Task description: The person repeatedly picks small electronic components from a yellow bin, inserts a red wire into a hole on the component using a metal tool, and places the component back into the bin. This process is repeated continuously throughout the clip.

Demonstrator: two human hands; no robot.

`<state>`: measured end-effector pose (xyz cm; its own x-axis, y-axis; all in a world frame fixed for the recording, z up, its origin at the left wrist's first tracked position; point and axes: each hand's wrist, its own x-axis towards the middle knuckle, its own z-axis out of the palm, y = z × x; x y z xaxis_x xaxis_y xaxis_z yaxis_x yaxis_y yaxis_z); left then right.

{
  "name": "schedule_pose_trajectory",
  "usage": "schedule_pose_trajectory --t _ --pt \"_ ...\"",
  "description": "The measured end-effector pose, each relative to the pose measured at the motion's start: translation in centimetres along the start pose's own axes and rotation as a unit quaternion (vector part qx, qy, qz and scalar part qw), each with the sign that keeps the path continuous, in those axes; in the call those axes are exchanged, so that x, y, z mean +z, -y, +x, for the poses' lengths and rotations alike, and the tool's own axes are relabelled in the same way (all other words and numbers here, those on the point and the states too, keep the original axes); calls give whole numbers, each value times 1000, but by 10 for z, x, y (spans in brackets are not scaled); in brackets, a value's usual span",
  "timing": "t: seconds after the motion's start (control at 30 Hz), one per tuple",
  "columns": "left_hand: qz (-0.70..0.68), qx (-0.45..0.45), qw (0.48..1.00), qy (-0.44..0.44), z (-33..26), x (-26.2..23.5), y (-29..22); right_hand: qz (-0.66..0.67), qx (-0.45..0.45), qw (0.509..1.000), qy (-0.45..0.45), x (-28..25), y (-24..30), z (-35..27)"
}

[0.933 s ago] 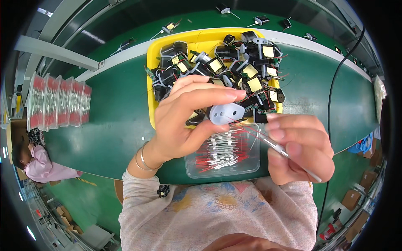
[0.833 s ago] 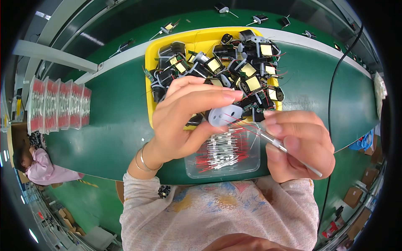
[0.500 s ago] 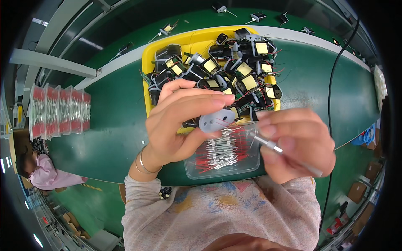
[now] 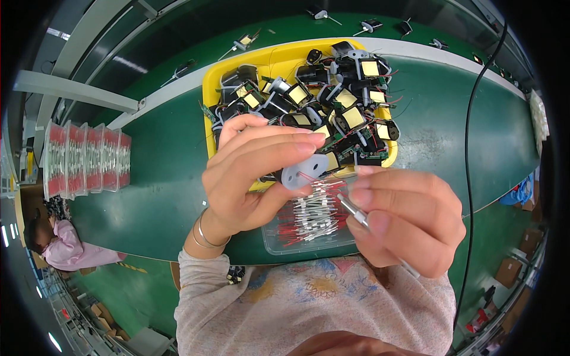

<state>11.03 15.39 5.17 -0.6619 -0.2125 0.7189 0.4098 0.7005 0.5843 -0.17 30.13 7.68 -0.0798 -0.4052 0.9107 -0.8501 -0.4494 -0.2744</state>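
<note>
My left hand (image 4: 240, 178) is closed on a part with a pale translucent oval flange (image 4: 307, 170). The flange has several holes, and a thin red wire comes out near its middle. Most of the part behind the flange is hidden by my fingers. In my right hand (image 4: 412, 216) a slim silver metal rod (image 4: 354, 211) with a collar is pinched between thumb and fingers. Its tip points up and left toward the flange, apart from it. Below both hands sits a clear plastic box (image 4: 279, 249) of red-and-white wire pieces.
Beyond my hands a yellow tray (image 4: 211, 95) is heaped with black motor-like parts, circuit boards and thin wires. At left stand several stacked clear boxes (image 4: 89, 159) of wires. Similar parts lie behind a pale rail. A black cable (image 4: 469, 142) hangs at right. A person in pink (image 4: 68, 246) sits far left.
My right hand has moved left and slightly down, bringing the rod closer to the flange; the rod has also tilted more steeply. My left hand has shifted slightly left, still holding the flanged part.
</note>
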Motion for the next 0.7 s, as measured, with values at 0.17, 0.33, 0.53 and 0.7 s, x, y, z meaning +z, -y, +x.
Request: schedule_pose_trajectory --t 0.17,0.33,0.53,0.7 --pt "19 8 1000 5 2 -1 -1 15 36 999 13 -5 2 3" --pt "28 13 1000 6 3 -1 0 22 41 999 10 -5 1 4" --pt "34 17 999 0 3 0 1 16 36 999 -7 -2 1 4" --pt "28 23 999 -4 3 1 3 6 27 999 -16 0 0 4"
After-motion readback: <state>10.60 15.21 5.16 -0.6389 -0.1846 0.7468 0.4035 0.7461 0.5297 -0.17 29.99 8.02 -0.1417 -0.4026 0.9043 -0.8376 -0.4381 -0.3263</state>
